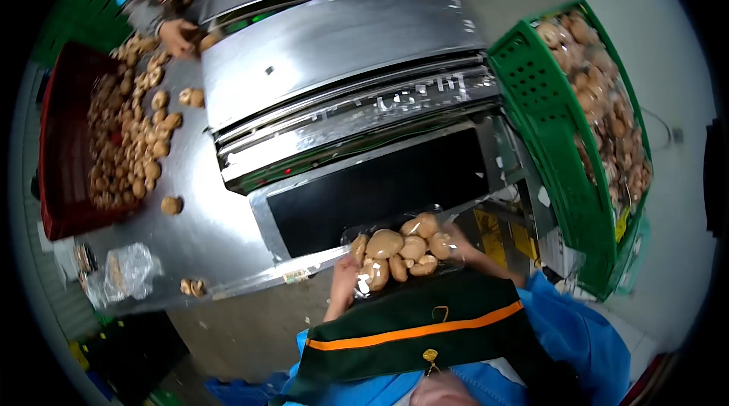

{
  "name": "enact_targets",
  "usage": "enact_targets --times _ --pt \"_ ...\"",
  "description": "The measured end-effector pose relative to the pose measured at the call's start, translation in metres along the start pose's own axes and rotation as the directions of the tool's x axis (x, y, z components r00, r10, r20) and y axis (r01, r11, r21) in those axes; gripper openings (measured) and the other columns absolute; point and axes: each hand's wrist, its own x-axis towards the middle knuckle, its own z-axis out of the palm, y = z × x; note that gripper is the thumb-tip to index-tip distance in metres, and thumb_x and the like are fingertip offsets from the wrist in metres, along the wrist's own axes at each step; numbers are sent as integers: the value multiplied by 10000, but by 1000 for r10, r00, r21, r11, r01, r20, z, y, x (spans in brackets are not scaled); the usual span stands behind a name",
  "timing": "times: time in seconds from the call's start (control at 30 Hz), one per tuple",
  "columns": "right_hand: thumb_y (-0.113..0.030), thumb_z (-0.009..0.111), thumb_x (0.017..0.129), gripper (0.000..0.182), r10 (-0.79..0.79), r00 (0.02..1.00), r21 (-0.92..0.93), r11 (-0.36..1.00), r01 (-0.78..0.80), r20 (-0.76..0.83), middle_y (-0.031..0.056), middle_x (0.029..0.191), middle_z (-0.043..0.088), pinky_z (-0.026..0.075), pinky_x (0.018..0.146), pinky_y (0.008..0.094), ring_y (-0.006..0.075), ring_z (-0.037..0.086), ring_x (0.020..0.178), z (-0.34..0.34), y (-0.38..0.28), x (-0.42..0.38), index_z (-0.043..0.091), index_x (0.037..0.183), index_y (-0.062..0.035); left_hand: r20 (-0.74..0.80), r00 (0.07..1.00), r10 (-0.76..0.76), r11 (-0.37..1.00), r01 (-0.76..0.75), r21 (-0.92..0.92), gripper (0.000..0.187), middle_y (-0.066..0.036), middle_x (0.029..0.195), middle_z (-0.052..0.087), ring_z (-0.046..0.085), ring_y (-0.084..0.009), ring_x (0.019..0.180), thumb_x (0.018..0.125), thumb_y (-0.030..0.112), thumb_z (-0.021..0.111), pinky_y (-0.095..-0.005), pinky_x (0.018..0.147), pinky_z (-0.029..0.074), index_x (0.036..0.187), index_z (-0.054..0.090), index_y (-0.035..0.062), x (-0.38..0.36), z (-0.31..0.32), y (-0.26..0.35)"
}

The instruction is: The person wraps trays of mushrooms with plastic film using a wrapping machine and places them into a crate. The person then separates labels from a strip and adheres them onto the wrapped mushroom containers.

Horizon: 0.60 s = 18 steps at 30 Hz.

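Close to my body, a tray of mushrooms with clear, shiny film about it is held between both hands. My left hand grips its left end, the fingers closed at the edge. At the opposite end my right hand is closed on the tray, its fingertips partly hidden and slightly blurred. Just beyond the tray lies the black plate of a metal wrapping machine; the tray's far edge overlaps the plate's near border in view.
A red crate spills mushrooms over the steel table at left. Crumpled clear plastic lies near its front edge. To the right stands a green crate of packed mushrooms. A co-worker's hand reaches in at upper left.
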Motion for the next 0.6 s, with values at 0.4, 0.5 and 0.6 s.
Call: enact_targets --times 0.4,0.5,0.6 --pt "-103 623 803 588 -518 848 351 778 521 -110 86 1201 512 416 931 335 172 503 1085 -20 -190 -101 341 1316 -55 934 358 11 993 -115 33 402 -76 1246 410 451 -195 1122 840 227 544 -334 954 384 1179 396 70 -69 162 132" --pt "-533 358 886 644 -586 498 337 368 867 -640 153 1246 463 378 968 445 308 482 1111 -107 -211 -145 361 1285 -27 969 224 108 827 -561 38 294 -69 1162 450 448 -119 1019 866 79 517 -253 876 375 1145 434 43 -109 220 153" --pt "-597 352 862 659 -473 418 274 345 898 -775 121 1195 517 418 925 419 268 523 1061 -227 -250 -212 419 1264 -80 991 61 121 556 -831 -17 195 -114 1123 452 459 -140 954 820 -20 548 -266 863 353 1005 496 14 -112 240 161"
